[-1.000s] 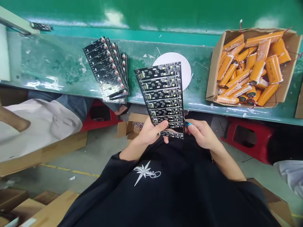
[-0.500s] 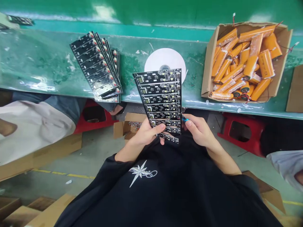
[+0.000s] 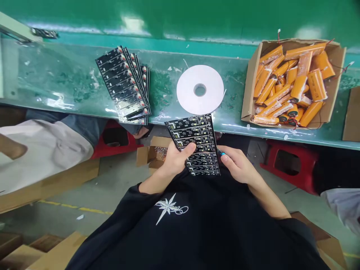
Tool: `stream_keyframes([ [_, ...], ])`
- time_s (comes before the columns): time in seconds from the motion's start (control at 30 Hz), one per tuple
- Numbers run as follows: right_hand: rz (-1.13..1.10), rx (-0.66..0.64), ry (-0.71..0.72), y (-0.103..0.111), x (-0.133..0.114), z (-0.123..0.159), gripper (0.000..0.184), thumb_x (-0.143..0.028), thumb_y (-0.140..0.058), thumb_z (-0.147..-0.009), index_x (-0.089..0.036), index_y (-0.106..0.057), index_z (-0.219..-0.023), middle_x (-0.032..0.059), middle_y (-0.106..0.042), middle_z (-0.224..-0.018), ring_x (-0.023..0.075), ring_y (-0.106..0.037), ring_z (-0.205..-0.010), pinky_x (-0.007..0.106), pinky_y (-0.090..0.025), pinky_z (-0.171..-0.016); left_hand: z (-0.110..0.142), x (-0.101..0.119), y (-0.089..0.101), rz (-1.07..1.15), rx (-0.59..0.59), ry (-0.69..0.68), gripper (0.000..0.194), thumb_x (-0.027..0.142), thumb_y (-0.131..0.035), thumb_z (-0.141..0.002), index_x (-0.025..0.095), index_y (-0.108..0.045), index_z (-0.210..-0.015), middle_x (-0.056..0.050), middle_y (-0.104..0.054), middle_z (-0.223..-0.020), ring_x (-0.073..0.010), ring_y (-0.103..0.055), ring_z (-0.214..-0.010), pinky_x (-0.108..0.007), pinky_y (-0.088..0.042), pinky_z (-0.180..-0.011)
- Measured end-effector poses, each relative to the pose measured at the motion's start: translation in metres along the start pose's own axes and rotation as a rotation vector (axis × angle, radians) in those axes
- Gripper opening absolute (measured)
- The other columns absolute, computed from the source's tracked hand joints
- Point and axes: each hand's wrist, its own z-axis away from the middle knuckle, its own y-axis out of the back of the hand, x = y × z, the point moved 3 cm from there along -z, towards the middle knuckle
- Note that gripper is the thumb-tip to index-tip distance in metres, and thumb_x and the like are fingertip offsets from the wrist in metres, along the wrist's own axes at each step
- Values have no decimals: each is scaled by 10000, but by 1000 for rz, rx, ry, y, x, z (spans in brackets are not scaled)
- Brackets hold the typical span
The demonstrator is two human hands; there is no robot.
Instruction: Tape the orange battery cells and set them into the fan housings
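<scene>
Near the centre of the frame, left hand (image 3: pixel 177 157): closed on the left edge of a black circuit-board panel (image 3: pixel 194 131), thumb flat on its face.
Right hand (image 3: pixel 237 163): thumb and forefinger pinched on a small blue tool (image 3: pixel 222 153), mostly hidden, at the panel's right edge; whether it touches cannot be told.
Circuit-board panel: mid-frame, tilted, between the hands, strips marked off by pale lines; the lower strips sit at another angle.
White roll (image 3: pixel 187 88): flat on the green bench (image 3: pixel 75 75), upper middle, just above the panel's top edge.
Stacked panels (image 3: pixel 118 80): fanned out on the bench, upper left of centre.
Carton (image 3: pixel 249 90): on the bench, upper right, heaped with orange battery packs (image 3: pixel 316 86).
Small open box (image 3: pixel 142 155): below the bench edge, left of the left hand.
Red stools (image 3: pixel 305 176): one either side of the hands.
Co-worker's pale garment (image 3: pixel 50 150): at the left edge.
</scene>
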Motion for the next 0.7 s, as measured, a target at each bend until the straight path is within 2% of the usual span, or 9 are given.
stream_keyframes([
  [0.1, -17, 27, -41, -3, 4, 0, 540, -612, -424, -1154, -215, -763, -1294, 81, -810, -1077, 246, -761, -966, 338, -558, -870, 5, -5, -4, 44, -1, 45, 674, 603, -983, -715, 179, -744, -1182, -117, -841, -1045, -341, -824, -1027, -478, -698, -935],
  [0.17, -167, -49, -63, -7, 8, -1, 584, -642, -411, -1148, -199, -787, -1208, 40, -758, -865, 202, -708, -744, 312, -543, -729, 5, -8, -7, 110, -37, 153, 664, 595, -999, -684, 178, -738, -1131, -116, -838, -1034, -356, -828, -1012, -500, -709, -909],
  [0.23, -364, -136, -72, -11, 12, -1, 656, -694, -384, -1135, -178, -790, -1140, 12, -697, -751, 173, -635, -605, 299, -519, -632, 5, -9, -9, 165, -92, 266, 663, 591, -1011, -655, 174, -733, -1089, -118, -837, -1015, -370, -831, -995, -516, -718, -880],
  [0.33, -385, -127, -67, -12, 14, -2, 639, -707, -424, -1122, -179, -782, -1164, 30, -747, -841, 191, -687, -706, 306, -550, -704, 4, -10, -8, 159, -98, 264, 656, 600, -999, -671, 162, -735, -1083, -124, -837, -1024, -371, -832, -988, -512, -723, -864],
  [0.4, -259, -15, -54, -7, 12, -3, 578, -678, -459, -1125, -201, -767, -1230, 53, -784, -985, 222, -729, -880, 323, -561, -822, 5, -11, -5, 76, -110, 201, 606, 574, -986, -716, 155, -746, -1082, -129, -841, -1054, -358, -831, -999, -491, -720, -883],
  [0.47, -169, 91, -48, -1, 9, -3, 548, -661, -452, -1134, -221, -748, -1271, 59, -786, -1051, 231, -727, -936, 332, -554, -861, 7, -13, -2, -4, -171, 179, 561, 554, -972, -756, 149, -761, -1081, -131, -845, -1070, -346, -830, -1000, -462, -718, -884],
  [0.53, -123, 125, -56, 4, 6, -4, 530, -651, -443, -1140, -226, -750, -1218, 42, -761, -954, 209, -697, -839, 316, -537, -786, 10, -16, -1, -14, -248, 232, 563, 567, -955, -781, 148, -766, -1105, -133, -848, -1065, -340, -833, -968, -444, -724, -827],
  [0.6, -145, 82, -76, 7, 7, -5, 534, -655, -455, -1135, -215, -749, -1059, 20, -699, -819, 177, -643, -716, 293, -501, -683, 11, -18, -1, 41, -309, 328, 591, 588, -951, -776, 148, -760, -1120, -139, -849, -1054, -344, -837, -922, -433, -724, -734],
  [0.7, -380, -34, -100, 2, 12, -3, 600, -703, -474, -1109, -203, -677, -847, 20, -657, -745, 156, -609, -627, 283, -487, -604, 10, -23, -2, 142, -363, 452, 596, 547, -993, -721, 135, -757, -1079, -150, -848, -1031, -346, -839, -877, -381, -702, -630],
])
